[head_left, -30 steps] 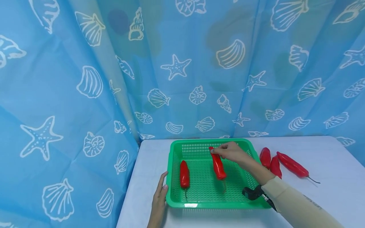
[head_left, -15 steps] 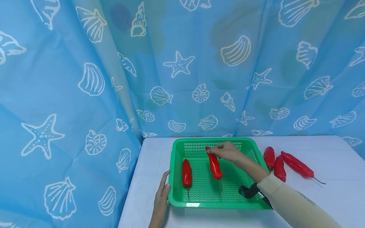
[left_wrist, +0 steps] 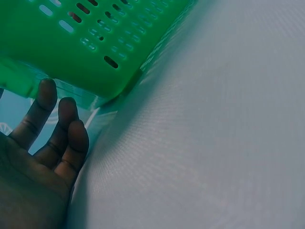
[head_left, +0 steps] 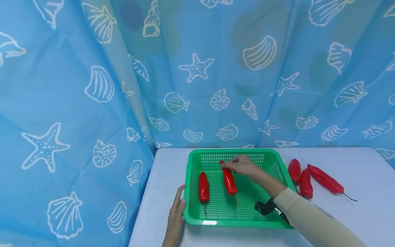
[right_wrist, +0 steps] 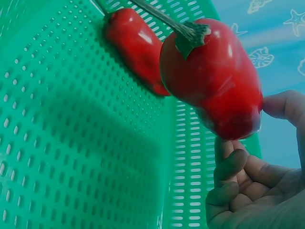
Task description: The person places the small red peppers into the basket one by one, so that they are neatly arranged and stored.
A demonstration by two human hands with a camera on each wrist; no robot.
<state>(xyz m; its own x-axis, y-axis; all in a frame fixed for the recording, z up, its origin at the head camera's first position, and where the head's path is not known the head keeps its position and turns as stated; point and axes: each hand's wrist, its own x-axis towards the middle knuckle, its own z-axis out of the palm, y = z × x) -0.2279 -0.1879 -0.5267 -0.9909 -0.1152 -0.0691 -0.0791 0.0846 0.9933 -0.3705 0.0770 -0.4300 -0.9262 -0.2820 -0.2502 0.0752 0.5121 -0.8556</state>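
My right hand pinches a long red pepper by its pointed tip, over the inside of a green plastic basket. The pepper hangs tilted, stem end low and toward me. In the right wrist view its green stem shows in front of the thumb and curled fingers. To its left, a second red pepper lies lengthwise in the basket along the left wall. Beside the basket's outer left side rests my left hand; its loosely bent fingers are at the basket wall in the left wrist view.
Several red peppers lie on the white table right of the basket, including a long one with its stem out. A black clamp-like piece sits at the right wrist. A blue shell-patterned curtain stands behind and at left.
My right hand has carried the pepper a little to the left, toward the one lying in the basket. The head view has shifted slightly. My left hand stays at the basket's side.
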